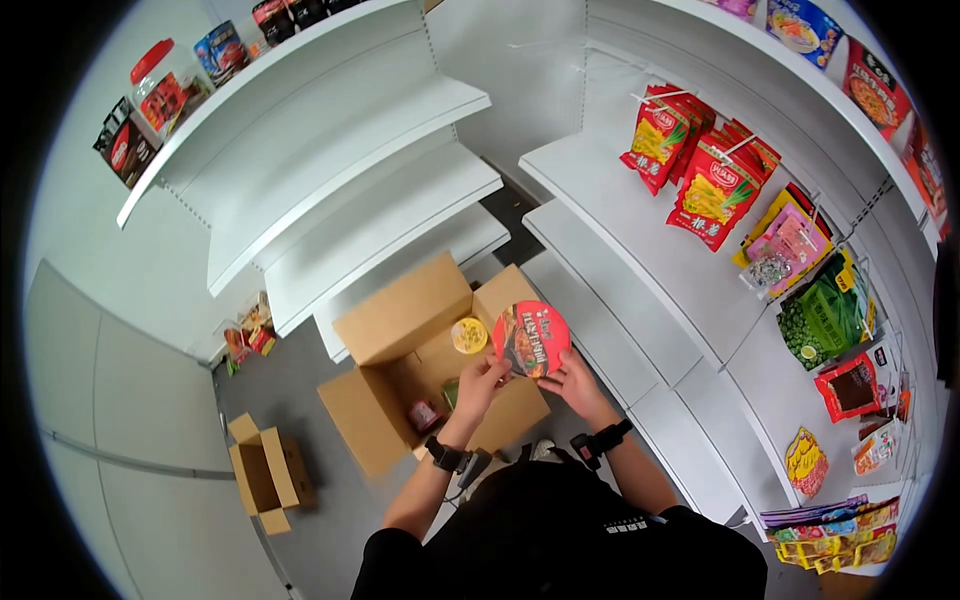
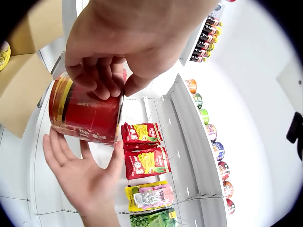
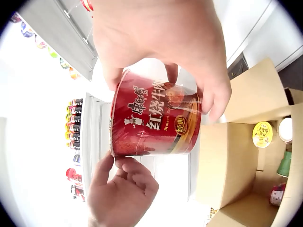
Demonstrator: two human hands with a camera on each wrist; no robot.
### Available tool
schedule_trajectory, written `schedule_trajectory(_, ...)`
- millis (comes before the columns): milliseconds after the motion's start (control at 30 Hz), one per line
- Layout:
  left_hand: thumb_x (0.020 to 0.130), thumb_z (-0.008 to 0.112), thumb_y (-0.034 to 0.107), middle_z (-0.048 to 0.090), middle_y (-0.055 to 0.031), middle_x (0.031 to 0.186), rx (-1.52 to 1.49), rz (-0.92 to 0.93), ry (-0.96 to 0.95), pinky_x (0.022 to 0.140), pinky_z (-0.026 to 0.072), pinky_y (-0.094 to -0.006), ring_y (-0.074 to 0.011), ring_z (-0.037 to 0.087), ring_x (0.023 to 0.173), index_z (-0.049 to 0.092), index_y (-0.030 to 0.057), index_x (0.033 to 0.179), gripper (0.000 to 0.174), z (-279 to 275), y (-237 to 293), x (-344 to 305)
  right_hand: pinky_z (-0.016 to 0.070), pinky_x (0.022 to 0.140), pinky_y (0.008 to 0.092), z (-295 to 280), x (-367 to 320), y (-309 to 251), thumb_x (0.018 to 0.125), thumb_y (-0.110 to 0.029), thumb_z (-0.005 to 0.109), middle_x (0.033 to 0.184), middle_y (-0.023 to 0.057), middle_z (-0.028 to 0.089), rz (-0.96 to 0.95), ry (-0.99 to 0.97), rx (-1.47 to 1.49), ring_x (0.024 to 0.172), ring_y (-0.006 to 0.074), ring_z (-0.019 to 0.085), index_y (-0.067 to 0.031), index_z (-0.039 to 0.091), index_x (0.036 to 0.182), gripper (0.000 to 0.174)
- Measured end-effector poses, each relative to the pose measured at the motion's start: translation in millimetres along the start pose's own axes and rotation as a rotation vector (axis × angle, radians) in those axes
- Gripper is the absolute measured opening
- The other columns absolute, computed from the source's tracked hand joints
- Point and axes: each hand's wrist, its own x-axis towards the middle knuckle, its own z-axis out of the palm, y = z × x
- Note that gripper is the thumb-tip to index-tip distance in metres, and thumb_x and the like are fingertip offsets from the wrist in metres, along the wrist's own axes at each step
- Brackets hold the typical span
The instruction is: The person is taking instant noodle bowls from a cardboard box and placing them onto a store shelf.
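Note:
A red tub of instant noodles (image 1: 530, 338) with a printed lid is held up over the large cardboard box (image 1: 400, 312). My left hand (image 1: 484, 388) pinches the lid's rim between thumb and fingertips, the other fingers curled. Across the tub's side, my right hand (image 1: 571, 386) grips it from rim to base, thumb at the lid edge. The right wrist view shows the tub's printed side (image 3: 154, 116) tipped sideways. Inside the box are a yellow-lidded tub (image 1: 469, 336), a green tub (image 3: 284, 164) and a pinkish-red tub (image 1: 424, 414).
White shelves (image 1: 370, 215) rise at the left. On the right shelving (image 1: 640, 270) hang red snack bags (image 1: 715, 190) and a green bag (image 1: 826, 315). A smaller open carton (image 1: 268, 470) stands on the floor. Bottles (image 2: 206, 40) line an upper shelf.

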Motion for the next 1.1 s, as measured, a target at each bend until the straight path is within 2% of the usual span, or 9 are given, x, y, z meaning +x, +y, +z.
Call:
schedule_trajectory(133,0.092,0.058,0.024,0.060,-0.0006,0.073,0.080,-0.012,0.020,0.063,0.0429,-0.0229,-0.0079,0.054,0.066,0.059,0.0050,0.076,0.025,-8,-7,-14,0.0416,0.096,0.0434,0,-6,-13,0.088,-0.044,0.057,0.130,0.0097,0.046,-0.044,0.012,-0.062,0.114,0.0235,0.051,-0.0082,0.030,0.137,0.066)
schedule_trajectory(333,0.094,0.054,0.033,0.061,-0.0030,0.097,0.102,-0.016,0.154,0.081,0.0463,-0.0295,-0.0111,0.057,0.091,0.058,0.0044,0.102,0.030,-31,-3,-30,0.0429,0.094,0.0417,6,-19,-24,0.087,-0.051,0.057,0.123,0.0126,0.051,0.088,-0.073,0.011,0.109,0.0248,0.053,-0.0097,0.035,0.135,0.067)
schedule_trajectory(433,0.092,0.058,0.034,0.058,-0.0065,0.108,0.067,0.050,0.129,0.078,0.0464,-0.0270,-0.0134,0.056,0.091,0.051,0.0030,0.120,0.042,-31,5,-47,0.0441,0.092,0.0399,21,-28,-21,0.086,-0.056,0.055,0.118,0.0150,0.052,0.141,-0.074,-0.011,0.103,0.0251,0.054,-0.0104,0.038,0.132,0.067)
schedule_trajectory(533,0.093,0.057,0.034,0.050,-0.0110,0.128,0.053,0.059,0.041,0.093,0.0430,-0.0335,-0.0201,0.051,0.114,0.035,0.0056,0.137,0.057,-30,16,-72,0.0452,0.089,0.0387,48,-41,-17,0.086,-0.059,0.053,0.113,0.0166,0.053,0.183,-0.072,-0.037,0.098,0.0249,0.055,-0.0106,0.039,0.130,0.067)
schedule_trajectory(567,0.093,0.058,0.033,0.046,-0.0125,0.134,0.064,0.074,0.003,0.100,0.0379,-0.0374,-0.0225,0.044,0.123,0.027,0.0064,0.142,0.064,-34,12,-77,0.0453,0.089,0.0386,56,-46,-14,0.086,-0.060,0.053,0.113,0.0172,0.053,0.199,-0.074,-0.045,0.098,0.0249,0.055,-0.0108,0.039,0.129,0.067)
schedule_trajectory(667,0.094,0.056,0.030,0.047,-0.0117,0.133,0.077,0.227,-0.024,0.099,0.0403,-0.0382,-0.0208,0.045,0.122,0.033,0.0060,0.139,0.056,-42,0,-97,0.0456,0.088,0.0383,75,-64,-4,0.085,-0.061,0.052,0.111,0.0183,0.053,0.233,-0.077,-0.062,0.097,0.0250,0.055,-0.0113,0.038,0.129,0.068)
schedule_trajectory(767,0.096,0.051,0.030,0.047,-0.0092,0.131,-0.049,0.105,0.017,0.096,0.0433,-0.0378,-0.0194,0.046,0.121,0.039,0.0065,0.135,0.048,-58,3,-127,0.0458,0.088,0.0382,84,-80,8,0.085,-0.062,0.051,0.113,0.0196,0.053,0.253,-0.099,-0.069,0.099,0.0261,0.055,-0.0120,0.036,0.131,0.070)
schedule_trajectory(867,0.098,0.045,0.036,0.046,-0.0061,0.130,-0.036,0.076,0.019,0.095,0.0459,-0.0420,-0.0207,0.048,0.118,0.044,0.0080,0.130,0.043,-76,-12,-149,0.0457,0.089,0.0394,83,-97,19,0.085,-0.062,0.050,0.117,0.0230,0.051,0.266,-0.111,-0.078,0.104,0.0298,0.054,-0.0127,0.033,0.134,0.071)
schedule_trajectory(1100,0.094,0.044,0.050,0.027,-0.0073,0.147,0.008,0.033,-0.075,0.093,0.0471,-0.0482,-0.0287,0.036,0.131,0.020,0.0148,0.146,0.067,-58,-21,-203,0.0425,0.098,0.0456,103,-154,51,0.083,-0.060,0.056,0.123,0.0293,0.044,0.233,0.033,-0.138,0.112,0.0353,0.049,-0.0081,0.030,0.136,0.078)
